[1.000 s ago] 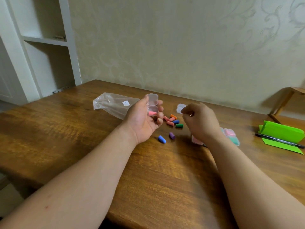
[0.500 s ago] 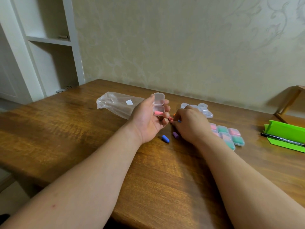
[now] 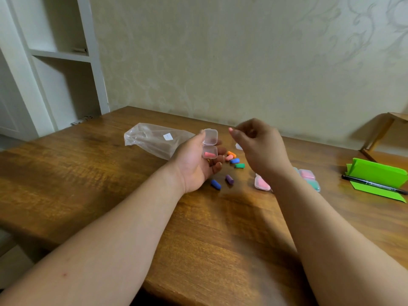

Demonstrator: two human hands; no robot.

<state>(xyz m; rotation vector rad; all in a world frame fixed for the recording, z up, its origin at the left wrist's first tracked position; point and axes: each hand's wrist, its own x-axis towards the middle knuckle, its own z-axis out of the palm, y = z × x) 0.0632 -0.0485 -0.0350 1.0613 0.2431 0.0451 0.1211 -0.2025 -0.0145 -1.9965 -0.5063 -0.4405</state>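
My left hand [image 3: 194, 164] holds a small clear hinged case [image 3: 209, 144] with its lid up; a pink foam earplug [image 3: 208, 154] lies inside. My right hand [image 3: 258, 146] hovers just right of the case, above the table, and pinches a pink earplug [image 3: 231, 129] between thumb and fingertip. Loose earplugs lie on the wooden table [image 3: 110, 177] below: orange [image 3: 231, 153], pink [image 3: 229, 157], blue [image 3: 235, 161], green [image 3: 239, 165], purple [image 3: 229, 179] and another blue [image 3: 216, 184].
A clear plastic bag [image 3: 154, 138] lies left of my left hand. Small closed cases with pink [image 3: 261, 183] and teal contents [image 3: 313, 184] sit behind my right forearm. Folded green paper [image 3: 379, 173] with a black marker [image 3: 373, 184] lies far right. White shelves stand at left.
My right hand reached down into the pile of loose earplugs, then rose with a pink earplug pinched in its fingertips. My left hand kept holding the open case.
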